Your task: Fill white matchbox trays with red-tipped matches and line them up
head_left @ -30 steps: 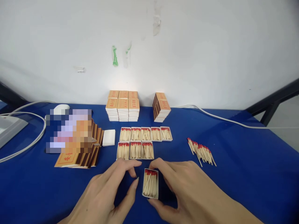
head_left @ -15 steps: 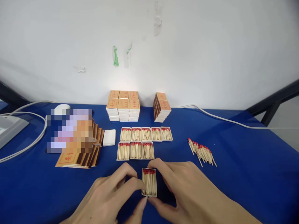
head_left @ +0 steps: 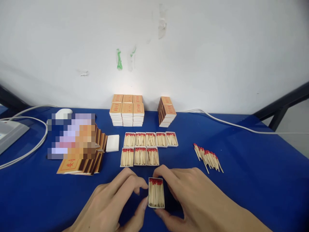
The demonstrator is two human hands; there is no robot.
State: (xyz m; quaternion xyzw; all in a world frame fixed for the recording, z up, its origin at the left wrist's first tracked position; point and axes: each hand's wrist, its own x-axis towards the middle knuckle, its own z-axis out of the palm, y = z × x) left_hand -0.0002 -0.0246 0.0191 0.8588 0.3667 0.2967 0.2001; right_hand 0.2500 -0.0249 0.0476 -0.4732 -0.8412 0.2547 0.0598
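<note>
A white matchbox tray [head_left: 156,193] filled with red-tipped matches is between my hands at the front of the blue table. My right hand [head_left: 190,193] holds it, index finger at the far end and thumb at the near end. On the tray's left, my left hand [head_left: 113,199] has its index finger and thumb apart, their tips right at the edge; whether they touch it I cannot tell. Beyond the hands lie two rows of filled matchbox trays [head_left: 140,157]. A fan of loose matches [head_left: 208,158] rests to the right.
Matchbox stacks [head_left: 126,111] and a smaller stack [head_left: 166,111] stand by the wall. Left are leaning matchbox sleeves [head_left: 72,166], partly pixelated, and a white tray [head_left: 112,143]. A white mouse [head_left: 64,113] and cables [head_left: 36,149] lie further left; another cable [head_left: 231,125] runs right.
My left index finger has drawn back from over the matches to the tray's left edge. The tray has shifted slightly right and nearer, still in my right hand.
</note>
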